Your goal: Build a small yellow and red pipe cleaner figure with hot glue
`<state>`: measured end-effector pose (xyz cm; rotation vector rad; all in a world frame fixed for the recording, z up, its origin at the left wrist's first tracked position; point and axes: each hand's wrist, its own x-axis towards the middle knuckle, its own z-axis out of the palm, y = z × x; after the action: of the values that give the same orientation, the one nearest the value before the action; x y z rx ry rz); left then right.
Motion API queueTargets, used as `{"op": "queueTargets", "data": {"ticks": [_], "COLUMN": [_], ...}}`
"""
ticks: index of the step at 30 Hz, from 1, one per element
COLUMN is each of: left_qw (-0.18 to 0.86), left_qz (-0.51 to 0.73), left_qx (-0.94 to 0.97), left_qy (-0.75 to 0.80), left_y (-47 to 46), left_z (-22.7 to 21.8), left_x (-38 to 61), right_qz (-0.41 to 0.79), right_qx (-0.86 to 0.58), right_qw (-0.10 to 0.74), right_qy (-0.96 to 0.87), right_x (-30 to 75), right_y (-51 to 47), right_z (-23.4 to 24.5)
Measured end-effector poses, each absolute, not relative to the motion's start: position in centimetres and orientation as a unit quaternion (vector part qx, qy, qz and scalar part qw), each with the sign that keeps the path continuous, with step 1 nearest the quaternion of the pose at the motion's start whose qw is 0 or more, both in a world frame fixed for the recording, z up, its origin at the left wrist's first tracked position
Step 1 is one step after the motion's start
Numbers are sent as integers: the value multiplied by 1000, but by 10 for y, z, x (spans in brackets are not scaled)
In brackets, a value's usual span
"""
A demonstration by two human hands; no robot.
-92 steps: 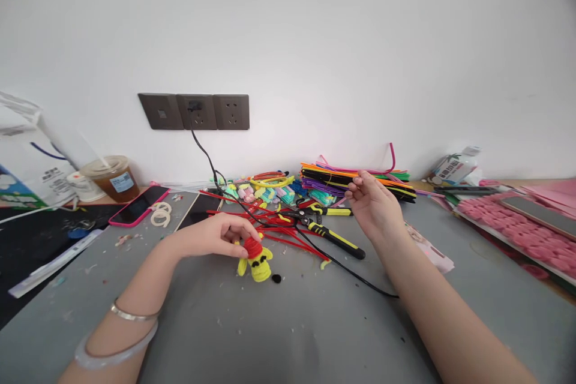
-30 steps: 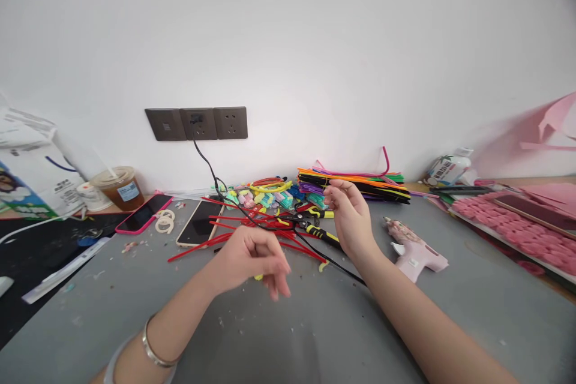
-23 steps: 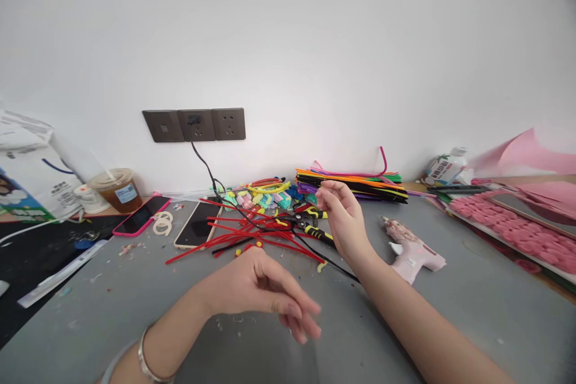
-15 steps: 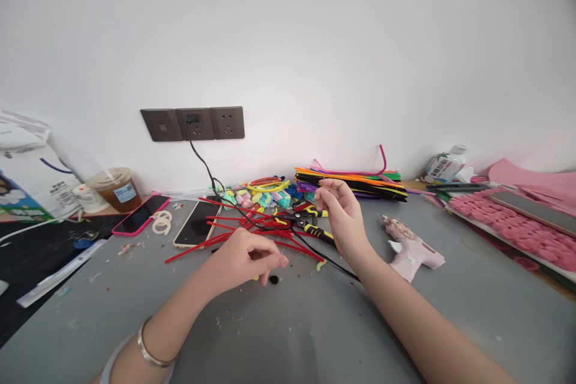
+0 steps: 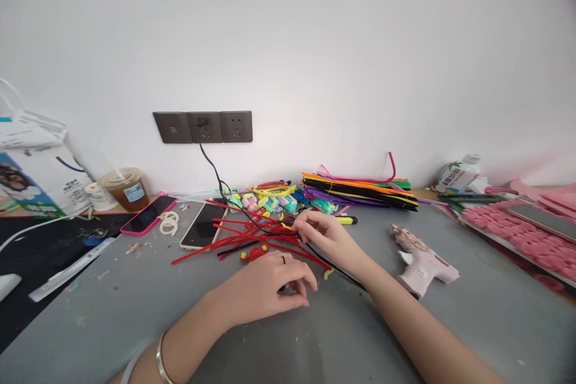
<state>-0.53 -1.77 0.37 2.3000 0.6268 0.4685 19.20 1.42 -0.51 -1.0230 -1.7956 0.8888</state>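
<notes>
My left hand point(image 5: 274, 282) hovers low over the grey mat, palm down. Its fingers are curved and apart, and a small black round bit point(image 5: 283, 288) shows partly beneath them. My right hand point(image 5: 326, 237) is over the pile of red pipe cleaners point(image 5: 252, 231), thumb and index finger pinched together beside a small yellow piece point(image 5: 285, 225). Whether anything is in that pinch is unclear. The yellow-and-black handle point(image 5: 347, 220) of pliers sticks out behind my right hand, which hides the rest. A red twisted piece with yellow tips point(image 5: 254, 254) lies just beyond my left hand.
A bundle of coloured pipe cleaners point(image 5: 360, 192) lies against the wall, beside pastel pieces point(image 5: 270, 199). A pink glue gun point(image 5: 425, 261) is at right, its black cord point(image 5: 335, 265) crossing the mat. Two phones point(image 5: 204, 225), a drink cup point(image 5: 128, 189) and a bag point(image 5: 40, 168) stand left.
My right hand has come down and left, from raised in the air to the pliers and red pipe cleaners. My left hand has shifted right, over the black bit. The view has turned slightly.
</notes>
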Motion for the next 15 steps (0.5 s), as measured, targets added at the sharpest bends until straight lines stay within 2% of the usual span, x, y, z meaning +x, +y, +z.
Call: {"op": "queueTargets", "data": {"ticks": [3,7,10,15], "left_qw": [362,346,377,441], "left_qz": [197,233,268,379], "left_qx": [882,888,857,748], "left_qy": [227,191,227,321], "left_y": [-20,-21,-20,-17], "left_z": [0,-7,-8,0], "left_x": [-3,0,1,2], "right_qz": [384,342,333,452], "right_qx": [-409,-436,-441,-392], "right_qw": [455,503,527,508], "right_qy": [-691,-664,-646,-620], "right_x": [193,198,200,195], "right_y": [17,24,27,19], "right_z": [-6,-12,-13,-6]}}
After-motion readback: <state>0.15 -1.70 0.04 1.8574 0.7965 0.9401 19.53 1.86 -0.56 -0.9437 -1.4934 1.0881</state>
